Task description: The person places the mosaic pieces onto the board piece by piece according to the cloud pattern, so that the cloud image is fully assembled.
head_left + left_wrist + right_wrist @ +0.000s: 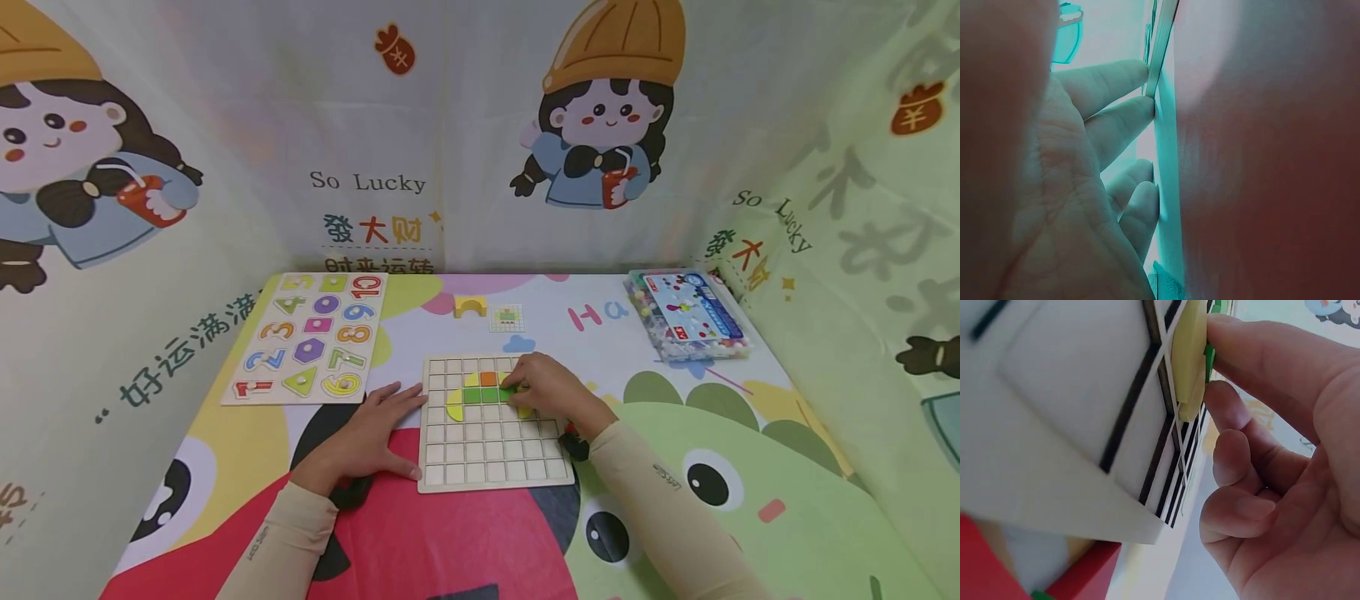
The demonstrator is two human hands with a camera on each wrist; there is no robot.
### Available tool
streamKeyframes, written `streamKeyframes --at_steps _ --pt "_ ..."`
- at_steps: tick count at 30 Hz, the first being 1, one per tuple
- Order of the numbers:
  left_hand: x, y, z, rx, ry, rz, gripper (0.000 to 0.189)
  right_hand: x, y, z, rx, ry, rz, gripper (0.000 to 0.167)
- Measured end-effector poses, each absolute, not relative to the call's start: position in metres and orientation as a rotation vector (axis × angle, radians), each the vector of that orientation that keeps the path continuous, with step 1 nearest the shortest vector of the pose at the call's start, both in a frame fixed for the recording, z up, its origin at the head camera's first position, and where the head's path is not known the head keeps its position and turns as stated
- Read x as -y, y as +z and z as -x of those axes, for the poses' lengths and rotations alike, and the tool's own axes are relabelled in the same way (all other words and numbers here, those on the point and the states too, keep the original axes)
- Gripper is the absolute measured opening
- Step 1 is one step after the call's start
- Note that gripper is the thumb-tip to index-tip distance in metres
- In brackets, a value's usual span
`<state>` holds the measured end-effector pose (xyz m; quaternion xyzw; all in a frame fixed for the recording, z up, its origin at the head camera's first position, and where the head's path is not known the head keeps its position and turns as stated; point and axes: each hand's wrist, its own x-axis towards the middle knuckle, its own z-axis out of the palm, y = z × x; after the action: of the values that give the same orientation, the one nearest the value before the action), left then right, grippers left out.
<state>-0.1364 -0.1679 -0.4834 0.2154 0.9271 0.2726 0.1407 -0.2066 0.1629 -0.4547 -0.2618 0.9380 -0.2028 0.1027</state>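
A pale wooden grid board (487, 454) lies on the table, with yellow quarter-round pieces (454, 406), an orange square (488, 379) and a row of green pieces (481, 396) in its upper cells. My right hand (551, 387) is over the board's upper right part, where thumb and forefinger pinch a small green piece (1209, 359). Beside it in the right wrist view are yellow pieces (1189, 356). With fingers spread, my left hand (375, 437) touches the board's left edge. The left wrist view shows those fingers (1116, 128) against the edge.
Behind the board stand a yellow arch block (470, 307) and a small pattern card (507, 317). A number-and-shape puzzle board (300, 333) lies at the left. At the back right sits a clear plastic box (686, 317) of small coloured pieces. A printed cloth covers the table.
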Motion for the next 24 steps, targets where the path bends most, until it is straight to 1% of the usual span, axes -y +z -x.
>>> streamKeyframes --at_steps 6,12,17,24 --pt "0.168 -0.482 0.135 -2.671 0.799 -0.608 0.115 -0.164 -0.454 0.205 -2.754 -0.650 0.687 0.024" --pt "0.167 -0.483 0.135 -2.674 0.799 -0.606 0.115 -0.175 -0.441 0.198 -2.709 -0.778 0.625 0.022" --pt "0.167 -0.483 0.136 -2.672 0.800 -0.616 0.115 -0.200 -0.431 0.188 -2.733 -0.873 0.649 0.024" --pt "0.167 -0.484 0.137 -2.675 0.793 -0.612 0.116 -0.247 -0.436 0.174 -2.826 -0.942 0.598 0.021"
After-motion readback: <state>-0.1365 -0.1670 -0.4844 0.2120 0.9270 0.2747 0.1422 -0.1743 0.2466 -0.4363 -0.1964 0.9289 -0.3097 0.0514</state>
